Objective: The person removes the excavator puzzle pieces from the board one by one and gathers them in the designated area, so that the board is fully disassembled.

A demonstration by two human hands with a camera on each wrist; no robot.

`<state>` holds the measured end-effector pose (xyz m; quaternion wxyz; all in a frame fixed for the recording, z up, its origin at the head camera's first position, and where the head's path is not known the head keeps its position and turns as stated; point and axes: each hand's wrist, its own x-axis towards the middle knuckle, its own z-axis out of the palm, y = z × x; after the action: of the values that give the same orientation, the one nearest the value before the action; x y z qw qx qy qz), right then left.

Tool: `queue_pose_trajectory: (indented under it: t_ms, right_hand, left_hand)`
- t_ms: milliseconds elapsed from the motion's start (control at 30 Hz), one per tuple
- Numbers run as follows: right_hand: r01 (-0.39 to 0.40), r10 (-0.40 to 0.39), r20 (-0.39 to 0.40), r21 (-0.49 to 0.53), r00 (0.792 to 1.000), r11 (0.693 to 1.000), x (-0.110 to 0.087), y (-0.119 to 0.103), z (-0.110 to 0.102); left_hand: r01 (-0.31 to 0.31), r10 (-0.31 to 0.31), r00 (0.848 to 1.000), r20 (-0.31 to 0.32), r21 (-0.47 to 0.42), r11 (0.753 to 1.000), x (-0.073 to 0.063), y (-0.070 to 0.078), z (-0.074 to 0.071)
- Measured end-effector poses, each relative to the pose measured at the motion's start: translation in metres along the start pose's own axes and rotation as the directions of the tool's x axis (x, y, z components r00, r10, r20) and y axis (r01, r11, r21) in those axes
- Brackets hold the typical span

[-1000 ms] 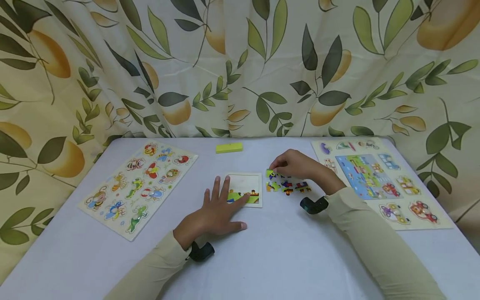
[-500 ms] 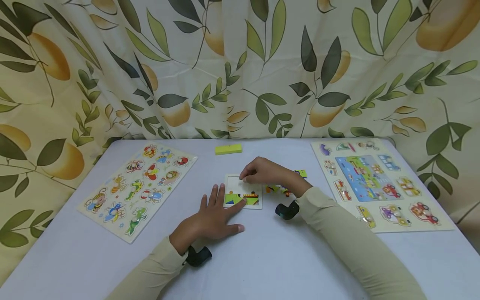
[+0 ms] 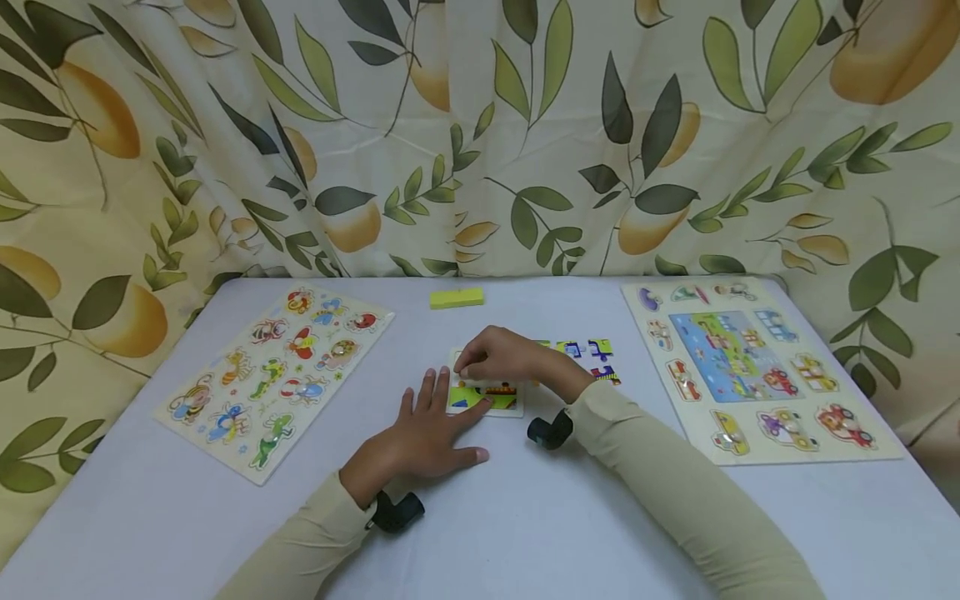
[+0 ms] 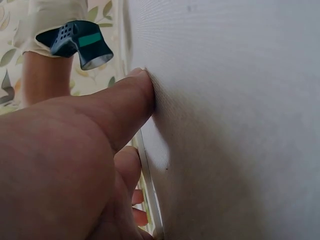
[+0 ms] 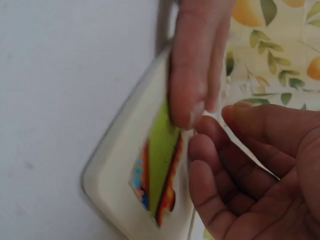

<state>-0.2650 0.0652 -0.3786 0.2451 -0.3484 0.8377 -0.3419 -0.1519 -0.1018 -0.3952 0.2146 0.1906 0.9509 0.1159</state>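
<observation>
A small white puzzle tray (image 3: pixel 522 407) lies mid-table, its near edge filled with a green strip of fitted pieces (image 3: pixel 463 400). My left hand (image 3: pixel 416 440) is spread flat with straight fingers. Its index fingertip presses on the fitted strip, other fingers reach the tray's left edge, and the thumb touches the tablecloth. Over the tray's far left part, my right hand (image 3: pixel 504 354) has its fingers curled in a pinch on a puzzle piece, which the fingers hide. Loose puzzle pieces (image 3: pixel 600 348) lie right of the tray, partly behind the right wrist.
On the left lies an insect puzzle board (image 3: pixel 273 379). A vehicle puzzle board (image 3: pixel 750 433) lies on the right. Behind the tray sits a yellow block (image 3: pixel 457 298), and a leaf-patterned curtain (image 3: pixel 480 192) hangs at the table's far edge.
The right hand has moved left from the loose pieces to the tray, then further toward its left side. My left hand stays on the tray, almost unmoved.
</observation>
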Motion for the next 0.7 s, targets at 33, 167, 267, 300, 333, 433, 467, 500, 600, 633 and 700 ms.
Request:
queue_pose_trajectory:
  t_ms: [33,167,267,300,333,433,467,500,600,633,700]
  right_hand:
    - [-0.004,0.004,0.000,0.007,1.000,1.000,0.0009,-0.0006,0.0010]
    - [-0.026,0.026,0.004,0.021,1.000,0.999,0.0026,-0.0034,0.0041]
    - [-0.024,0.024,0.006,0.012,1.000,1.000,0.0016,-0.0052,0.0046]
    - [-0.022,0.022,0.006,0.008,1.000,1.000,0.0013,-0.0056,0.0047]
    - [-0.021,0.021,0.003,0.004,1.000,1.000,0.0008,-0.0061,0.0045]
    - [-0.024,0.024,0.000,0.002,1.000,1.000,0.0007,-0.0060,0.0041]
    - [-0.028,0.028,-0.001,0.004,1.000,1.000,0.0005,-0.0060,0.0042]
    - [-0.025,0.025,0.000,0.003,1.000,1.000,0.0009,-0.0054,0.0043]
    - [-0.010,0.010,0.001,0.005,1.000,1.000,0.0020,-0.0045,0.0050]
    - [0.000,0.000,0.001,0.003,1.000,1.000,0.0027,-0.0044,0.0056]
    - [0.016,-0.016,0.003,-0.002,1.000,1.000,0.0037,-0.0053,0.0070]
  left_hand:
    - [0.001,-0.001,1.000,-0.002,-0.002,1.000,-0.0003,-0.0004,-0.0001]
    - [-0.011,0.011,1.000,-0.010,-0.012,1.000,-0.0016,-0.0016,-0.0006]
    - [-0.019,0.019,1.000,-0.011,-0.017,1.000,-0.0010,-0.0017,-0.0003]
    - [-0.018,0.018,1.000,-0.011,-0.016,1.000,-0.0006,-0.0016,-0.0001]
    - [-0.017,0.016,1.000,-0.010,-0.015,1.000,-0.0001,-0.0014,0.0001]
    - [-0.010,0.010,1.000,-0.009,-0.010,1.000,0.0007,-0.0007,-0.0002]
    - [-0.009,0.009,1.000,-0.009,-0.007,1.000,0.0009,-0.0004,-0.0003]
    - [-0.008,0.008,1.000,-0.009,-0.009,1.000,0.0008,-0.0002,-0.0004]
    - [-0.006,0.006,1.000,-0.009,-0.003,1.000,0.0009,-0.0005,-0.0003]
    - [-0.004,0.004,1.000,-0.009,0.000,1.000,0.0008,-0.0010,-0.0001]
    - [0.002,-0.002,1.000,-0.008,0.009,1.000,0.0003,-0.0017,0.0000]
